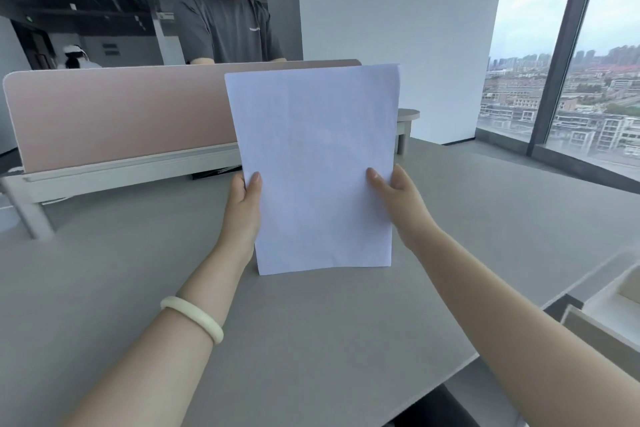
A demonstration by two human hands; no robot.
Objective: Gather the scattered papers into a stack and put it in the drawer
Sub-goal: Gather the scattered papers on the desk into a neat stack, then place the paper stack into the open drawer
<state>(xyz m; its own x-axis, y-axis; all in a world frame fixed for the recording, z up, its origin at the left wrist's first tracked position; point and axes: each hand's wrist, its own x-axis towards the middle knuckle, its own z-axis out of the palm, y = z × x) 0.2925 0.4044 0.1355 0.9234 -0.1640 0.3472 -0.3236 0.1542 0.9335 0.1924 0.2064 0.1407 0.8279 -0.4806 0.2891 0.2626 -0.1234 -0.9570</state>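
A: Entry, head view. Where is the stack of white papers (311, 166)?

B: Held upright in portrait, face toward the camera, above the middle of the grey worktop (311, 350). Its lower edge sits at the worktop surface. I cannot tell whether it actually touches.

A: Left hand (244, 208)?

B: It grips the stack's left edge in the lower half. The thumb lies flat on the front face, pointing up. The other fingers wrap behind the sheets and are hidden. The forearm reaches forward from lower left, wrist straight, with a pale bracelet (192, 317) round it.

A: Right hand (401, 204)?

B: It mirrors the left. It clasps the right edge at nearly the same height, thumb on the front, remaining fingers out of sight behind. The forearm comes in from lower right at a steeper diagonal.

A: So both sets of fingers are grasping?

B: Yes, both pinch the stack between thumb and hidden fingers.

A: Surroundings?

B: An open drawer (613, 291) with white walls sits at the right edge, below the worktop rim and well apart from the stack. Its contents are blurred. A pink divider screen (121, 114) stands across the far side. Beyond it a person in a dark T-shirt (228, 28) wears a white headset. A window (595, 97) on the right shows city buildings.
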